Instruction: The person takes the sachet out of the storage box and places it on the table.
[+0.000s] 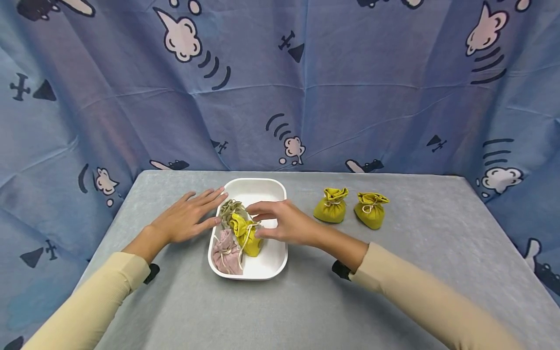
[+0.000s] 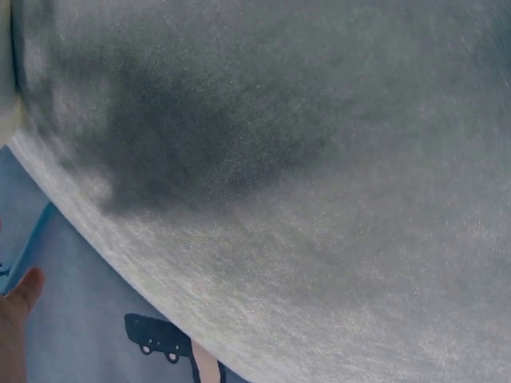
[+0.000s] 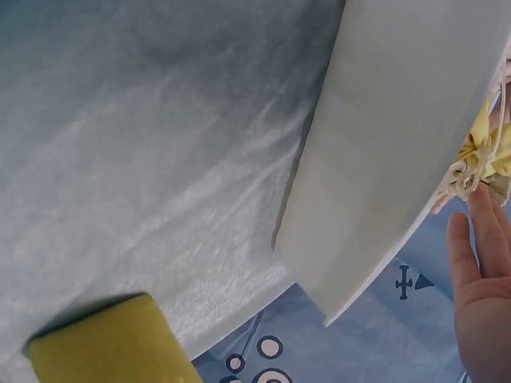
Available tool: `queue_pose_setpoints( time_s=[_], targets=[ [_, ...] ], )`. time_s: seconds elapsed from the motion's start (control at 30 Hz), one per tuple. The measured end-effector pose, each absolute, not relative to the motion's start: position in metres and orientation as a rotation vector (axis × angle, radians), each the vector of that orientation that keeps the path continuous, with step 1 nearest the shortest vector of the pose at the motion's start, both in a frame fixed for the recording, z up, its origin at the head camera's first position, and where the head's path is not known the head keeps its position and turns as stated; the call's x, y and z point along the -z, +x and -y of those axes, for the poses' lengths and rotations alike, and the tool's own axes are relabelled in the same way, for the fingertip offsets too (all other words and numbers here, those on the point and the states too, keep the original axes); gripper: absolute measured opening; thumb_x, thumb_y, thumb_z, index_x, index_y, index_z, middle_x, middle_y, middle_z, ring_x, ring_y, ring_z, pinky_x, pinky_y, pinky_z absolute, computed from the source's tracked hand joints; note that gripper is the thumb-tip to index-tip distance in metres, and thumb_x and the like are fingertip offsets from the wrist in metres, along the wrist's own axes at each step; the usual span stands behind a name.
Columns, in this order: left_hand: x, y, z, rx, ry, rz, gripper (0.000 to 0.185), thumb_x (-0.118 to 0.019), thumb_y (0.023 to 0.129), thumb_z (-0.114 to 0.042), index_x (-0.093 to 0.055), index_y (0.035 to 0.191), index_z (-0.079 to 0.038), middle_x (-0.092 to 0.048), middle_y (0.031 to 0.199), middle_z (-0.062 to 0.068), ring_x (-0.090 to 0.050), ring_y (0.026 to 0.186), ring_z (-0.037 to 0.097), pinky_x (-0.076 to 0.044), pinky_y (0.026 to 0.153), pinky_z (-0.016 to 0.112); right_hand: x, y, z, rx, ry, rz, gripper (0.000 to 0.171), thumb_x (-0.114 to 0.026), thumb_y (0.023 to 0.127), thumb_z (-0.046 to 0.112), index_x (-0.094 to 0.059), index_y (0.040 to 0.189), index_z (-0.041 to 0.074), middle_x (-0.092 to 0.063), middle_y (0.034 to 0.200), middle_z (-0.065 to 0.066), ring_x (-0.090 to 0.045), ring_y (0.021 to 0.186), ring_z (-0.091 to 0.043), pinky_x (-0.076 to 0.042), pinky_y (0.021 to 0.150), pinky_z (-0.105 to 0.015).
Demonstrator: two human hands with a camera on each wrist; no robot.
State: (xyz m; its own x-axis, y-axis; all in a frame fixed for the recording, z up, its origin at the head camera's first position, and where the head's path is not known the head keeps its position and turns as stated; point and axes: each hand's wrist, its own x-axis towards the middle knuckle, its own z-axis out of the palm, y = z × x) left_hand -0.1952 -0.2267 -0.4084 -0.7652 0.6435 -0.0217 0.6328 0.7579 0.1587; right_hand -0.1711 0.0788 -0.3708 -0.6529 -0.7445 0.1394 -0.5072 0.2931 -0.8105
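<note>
right hand [image 1: 290, 224]: hovering over the white tray [image 1: 274, 260], thumb and forefinger pinching the yellow drawstring pouch [image 1: 246, 235] near its gathered neck; other fingers relaxed, spreading out
yellow drawstring pouch: sitting mid-tray, just under the right fingertips, cord trailing down its front
left hand [image 1: 188, 217]: lying flat, fingers straight and spreading, fingertips touching the tray's left rim; holding nothing
beige pouch [image 1: 230, 210]: lying at the tray's far left, touching the yellow one
pink pouch [image 1: 226, 253]: lying at the near left corner, partly tucking under the yellow one
spare yellow pouches: two standing upright on the table, right of the tray, one [image 1: 331, 205] nearer it, one [image 1: 370, 210] further right, just apart
hidden: right wrist view showing only the tray's underside and wall, a sliver of pouch, fingertips cut off; left wrist view showing blurred table felt [image 2: 303, 159], hand barely entering frame
materials: pouches looking like soft cloth, puckering at tied tops; tray smooth, rounded rectangle; table covering grey, felt-like; backdrop [image 1: 306, 82] blue creased cloth with cartoon prints
</note>
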Motion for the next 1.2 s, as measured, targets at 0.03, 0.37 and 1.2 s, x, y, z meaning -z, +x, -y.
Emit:
queue_pose_setpoints(
  time_s=[0.03, 0.37, 1.2],
  targets=[
    [0.408, -0.195, 0.227, -0.22, 1.046, -2.875, 0.067, -0.039, 0.104, -0.055, -0.024, 0.16, -0.022, -0.019, 0.165, 0.001, -0.022, 0.15, 0.027, -0.021, 0.114, 0.063, 0.371, -0.171, -0.078, 1.283, -1.151, -2.3, 0.054, -0.078, 0.085, 0.004, -0.057, 0.134, -0.006, -0.061, 0.133, -0.021, -0.066, 0.115, -0.03, -0.05, 0.099, -0.032],
    [0.409, -0.195, 0.228, -0.226, 1.044, -2.879, 0.067, -0.039, 0.104, -0.055, -0.024, 0.16, -0.022, -0.019, 0.165, 0.001, -0.022, 0.15, 0.027, -0.021, 0.114, 0.063, 0.374, -0.171, -0.067, 1.235, -1.176, -2.302, 0.054, -0.078, 0.085, 0.003, -0.057, 0.135, -0.004, -0.061, 0.135, -0.017, -0.066, 0.115, -0.025, -0.049, 0.1, -0.029],
    [0.41, -0.196, 0.228, -0.234, 1.056, -2.881, 0.066, -0.04, 0.104, -0.053, -0.024, 0.16, -0.022, -0.02, 0.165, 0.001, -0.023, 0.15, 0.027, -0.022, 0.114, 0.064, 0.379, -0.174, -0.045, 1.04, -1.16, -2.399, 0.055, -0.077, 0.087, 0.006, -0.057, 0.138, 0.003, -0.06, 0.139, -0.009, -0.066, 0.115, -0.022, -0.05, 0.099, -0.029]
  ],
)
